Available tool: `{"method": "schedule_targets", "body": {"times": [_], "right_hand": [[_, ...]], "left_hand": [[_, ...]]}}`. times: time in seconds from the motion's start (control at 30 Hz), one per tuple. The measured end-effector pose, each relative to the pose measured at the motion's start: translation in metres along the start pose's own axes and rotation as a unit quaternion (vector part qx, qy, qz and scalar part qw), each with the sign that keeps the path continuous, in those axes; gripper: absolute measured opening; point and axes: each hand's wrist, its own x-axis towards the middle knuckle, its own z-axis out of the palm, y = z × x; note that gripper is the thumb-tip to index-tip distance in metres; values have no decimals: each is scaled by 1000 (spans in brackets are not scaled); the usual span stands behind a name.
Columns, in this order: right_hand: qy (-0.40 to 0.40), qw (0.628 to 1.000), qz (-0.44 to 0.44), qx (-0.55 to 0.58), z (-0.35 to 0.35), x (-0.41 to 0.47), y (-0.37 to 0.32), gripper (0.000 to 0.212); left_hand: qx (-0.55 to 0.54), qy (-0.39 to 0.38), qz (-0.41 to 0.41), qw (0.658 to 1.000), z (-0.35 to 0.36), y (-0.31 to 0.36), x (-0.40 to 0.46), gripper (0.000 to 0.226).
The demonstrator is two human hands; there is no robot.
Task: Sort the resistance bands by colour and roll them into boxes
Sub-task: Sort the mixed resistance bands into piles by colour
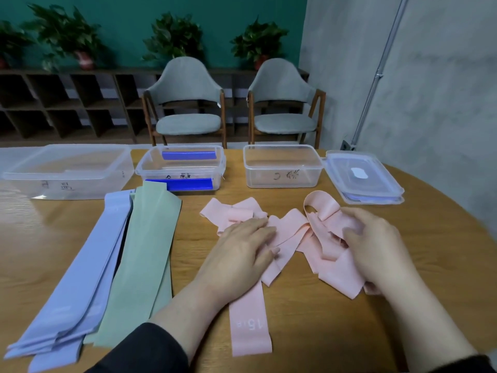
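Flat and straight-fingered, my left hand (243,249) presses the pink bands (290,238). Right hand (376,246) curls, pinching their tangled folds.

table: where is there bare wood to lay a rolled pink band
Bare wood lies between the green bands and pink bands, and right of the right hand below the lids. It is crowded under both hands and at the left.

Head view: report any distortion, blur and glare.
Head view: wide-angle bending curves the table edge and the wall pipe; the leftmost box and frame corners are soft; faint sheen on the lids; hands and pink bands fairly sharp; light even, shadows soft.
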Motion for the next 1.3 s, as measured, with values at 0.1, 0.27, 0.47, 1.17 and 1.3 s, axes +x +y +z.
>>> {"method": "schedule_targets", "body": {"times": [0.1,0.27,0.47,1.17,1.3], "right_hand": [[6,995,-41,90,-1,-5,-9,45],[-53,979,-122,153,0,-23,-26,34],[-66,982,-161,76,5,-25,-25,21],[33,978,-193,69,17,6,-19,14],[16,948,-288,138,1,-11,-39,23]], "left_hand": [[-12,16,9,1000,-3,3,-1,48],[-56,90,44,993,-10,13,-5,43],[-157,55,8,986,-7,33,16,49],[-151,126,41,980,2,34,6,24],[-248,170,-8,954,-20,47,10,48]]}}
